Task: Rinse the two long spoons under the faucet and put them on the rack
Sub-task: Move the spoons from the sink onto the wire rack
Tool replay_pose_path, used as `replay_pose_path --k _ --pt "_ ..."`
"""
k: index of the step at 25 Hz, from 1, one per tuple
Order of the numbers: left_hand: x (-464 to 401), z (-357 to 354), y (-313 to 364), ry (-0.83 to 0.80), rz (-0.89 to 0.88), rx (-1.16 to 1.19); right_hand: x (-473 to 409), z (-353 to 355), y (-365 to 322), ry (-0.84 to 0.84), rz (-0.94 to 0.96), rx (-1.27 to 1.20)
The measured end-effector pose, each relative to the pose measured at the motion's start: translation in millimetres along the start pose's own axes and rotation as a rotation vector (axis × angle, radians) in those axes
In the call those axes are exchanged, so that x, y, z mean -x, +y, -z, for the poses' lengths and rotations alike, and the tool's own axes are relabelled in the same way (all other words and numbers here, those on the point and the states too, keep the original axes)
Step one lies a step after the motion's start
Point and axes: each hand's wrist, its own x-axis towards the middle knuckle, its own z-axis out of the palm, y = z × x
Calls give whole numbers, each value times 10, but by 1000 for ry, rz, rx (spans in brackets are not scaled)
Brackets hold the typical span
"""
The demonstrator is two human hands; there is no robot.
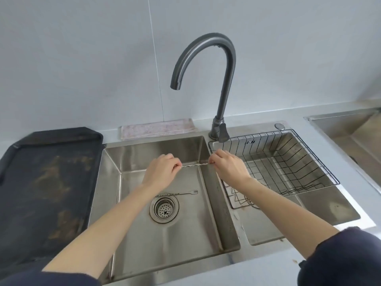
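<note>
Where both hands (161,171) (228,166) pinch it, spoon (194,165) ends — hidden.

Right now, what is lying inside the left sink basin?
On the left sink basin floor lies one long spoon with a twisted handle and fork-like end, just behind the drain strainer. The left forearm covers its other end.
</note>
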Motion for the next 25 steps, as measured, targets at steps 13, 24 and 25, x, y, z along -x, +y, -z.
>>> replay_pose_path --k 13,24,25 --pt "-762 -649 1437 -28 59 30 94 443 1706 -64 20 64" --pt "-1309 -1365 1922 -196 151 15 28 191 2673 -233 -39 -20" --pt "-1342 -1434 1917 -215 164 13 14 128 2726 -257 -49 -31"
